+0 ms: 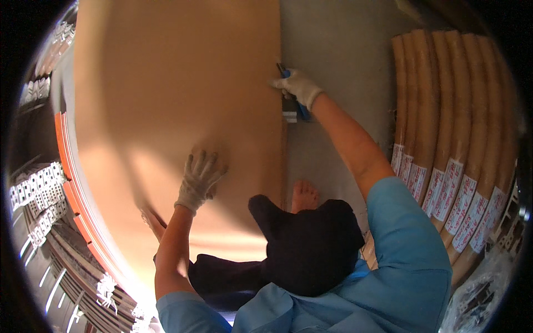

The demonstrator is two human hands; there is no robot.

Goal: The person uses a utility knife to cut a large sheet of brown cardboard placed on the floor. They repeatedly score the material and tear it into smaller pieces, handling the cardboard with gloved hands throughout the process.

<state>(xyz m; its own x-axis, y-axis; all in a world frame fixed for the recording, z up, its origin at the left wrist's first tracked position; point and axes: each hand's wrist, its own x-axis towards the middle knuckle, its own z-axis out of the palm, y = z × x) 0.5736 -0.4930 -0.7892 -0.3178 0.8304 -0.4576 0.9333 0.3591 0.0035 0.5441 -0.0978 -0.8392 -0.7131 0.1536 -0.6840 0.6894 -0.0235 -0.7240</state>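
A large brown cardboard sheet (183,72) spreads out in front of me. My left hand (199,180), in a pale work glove, rests on it with the fingers spread and nothing held. At the sheet's right edge, my gloved right hand (298,87) is closed round a slim blue-and-black tool that looks like a utility knife (303,111). The dark end of this tool points away from me. Its tip lies by the cardboard edge; whether it touches the edge I cannot tell.
Several long brown-wrapped bundles (436,111) with white labels lie along the right. White metal profiles (39,194) and an orange-edged stack (83,216) are on the left. Clear plastic wrap (477,294) lies lower right. My bare foot (305,195) is beside the sheet on the grey floor (344,50).
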